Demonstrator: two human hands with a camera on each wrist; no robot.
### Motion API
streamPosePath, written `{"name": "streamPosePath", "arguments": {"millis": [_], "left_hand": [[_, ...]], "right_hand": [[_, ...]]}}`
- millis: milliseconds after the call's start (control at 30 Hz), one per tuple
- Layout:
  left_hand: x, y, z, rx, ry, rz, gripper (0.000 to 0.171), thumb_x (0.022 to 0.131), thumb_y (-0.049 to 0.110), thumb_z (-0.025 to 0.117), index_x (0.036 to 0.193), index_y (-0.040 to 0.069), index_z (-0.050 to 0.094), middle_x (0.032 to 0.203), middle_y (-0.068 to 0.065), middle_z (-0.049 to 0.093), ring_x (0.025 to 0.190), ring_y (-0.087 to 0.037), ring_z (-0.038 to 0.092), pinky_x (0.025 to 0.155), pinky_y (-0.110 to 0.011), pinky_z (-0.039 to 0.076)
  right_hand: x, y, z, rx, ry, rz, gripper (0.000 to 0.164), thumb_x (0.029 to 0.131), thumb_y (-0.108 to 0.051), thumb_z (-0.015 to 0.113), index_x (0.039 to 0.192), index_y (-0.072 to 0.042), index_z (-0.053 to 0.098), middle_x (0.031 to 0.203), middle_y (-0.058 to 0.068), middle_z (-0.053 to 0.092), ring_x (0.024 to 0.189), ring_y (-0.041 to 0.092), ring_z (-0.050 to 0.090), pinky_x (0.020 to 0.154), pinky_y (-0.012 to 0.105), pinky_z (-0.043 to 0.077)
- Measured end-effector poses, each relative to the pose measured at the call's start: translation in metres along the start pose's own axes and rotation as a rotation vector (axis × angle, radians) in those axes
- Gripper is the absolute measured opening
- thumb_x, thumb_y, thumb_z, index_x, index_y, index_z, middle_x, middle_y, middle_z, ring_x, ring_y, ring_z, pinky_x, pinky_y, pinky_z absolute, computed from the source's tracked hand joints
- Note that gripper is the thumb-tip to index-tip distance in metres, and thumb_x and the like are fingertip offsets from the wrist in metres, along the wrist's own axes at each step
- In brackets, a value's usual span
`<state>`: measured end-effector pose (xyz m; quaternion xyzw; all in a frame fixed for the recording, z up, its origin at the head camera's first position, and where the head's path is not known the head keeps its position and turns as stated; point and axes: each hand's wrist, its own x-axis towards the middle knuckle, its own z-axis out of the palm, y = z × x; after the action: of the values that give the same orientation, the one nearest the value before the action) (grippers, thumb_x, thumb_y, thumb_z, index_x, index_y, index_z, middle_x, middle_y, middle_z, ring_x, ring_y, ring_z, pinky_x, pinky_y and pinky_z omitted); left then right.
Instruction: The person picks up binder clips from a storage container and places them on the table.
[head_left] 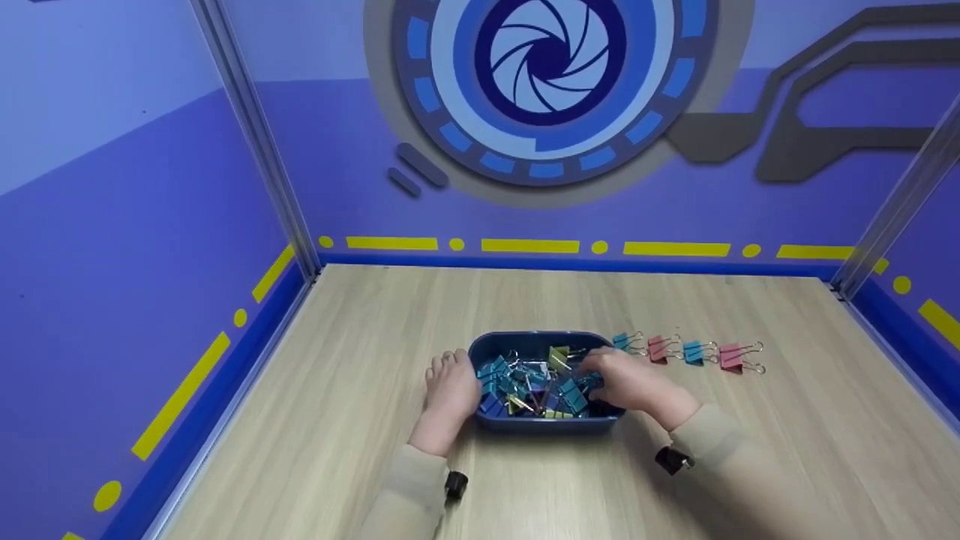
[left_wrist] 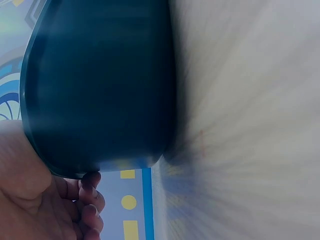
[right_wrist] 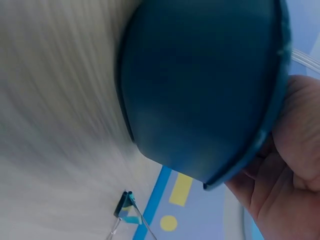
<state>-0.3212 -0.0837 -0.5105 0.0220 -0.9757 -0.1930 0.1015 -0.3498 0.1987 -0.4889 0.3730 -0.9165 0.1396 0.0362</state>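
Observation:
A dark blue plastic box, heaped with binder clips in teal, yellow and dark blue, stands mid-table. My left hand holds its left end. In the left wrist view, curled fingers show just beyond the rim, one fingertip right at it. Over the right rim reaches my right hand, fingers bent down among the clips; the fingertips are hidden, and I cannot tell whether they pinch a clip. Under the right wrist, the right wrist view shows the box's outer wall and part of the palm.
Right of the box, several binder clips lie in a row, among them a teal clip and a pink clip at the right end. Blue-purple panels wall in the wooden table at the back and sides.

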Motion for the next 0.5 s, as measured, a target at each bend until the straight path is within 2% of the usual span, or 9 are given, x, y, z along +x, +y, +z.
{"name": "streamPosePath", "arguments": {"millis": [233,500], "left_hand": [[-0.0017,0.0002,-0.0015,0.010,-0.004,0.010,0.027,0.086,0.014,0.056,0.108,-0.001,0.053,0.103,-0.016,0.056,0.099,-0.033,0.047,0.085,-0.045,0.037],[-0.0013,0.0006,-0.0021,0.015,-0.002,0.008,0.027,0.085,0.015,0.058,0.107,-0.001,0.053,0.102,-0.016,0.056,0.098,-0.033,0.047,0.084,-0.045,0.037]], "right_hand": [[0.0054,0.0015,0.0085,-0.005,-0.025,-0.035,0.023,0.073,0.002,0.074,0.095,-0.004,0.072,0.095,0.007,0.070,0.091,0.023,0.065,0.078,0.039,0.053],[0.0089,0.0025,0.0080,0.055,-0.054,-0.061,0.010,0.076,-0.003,0.074,0.085,-0.008,0.074,0.083,0.001,0.072,0.077,0.012,0.066,0.067,0.031,0.054]]}}
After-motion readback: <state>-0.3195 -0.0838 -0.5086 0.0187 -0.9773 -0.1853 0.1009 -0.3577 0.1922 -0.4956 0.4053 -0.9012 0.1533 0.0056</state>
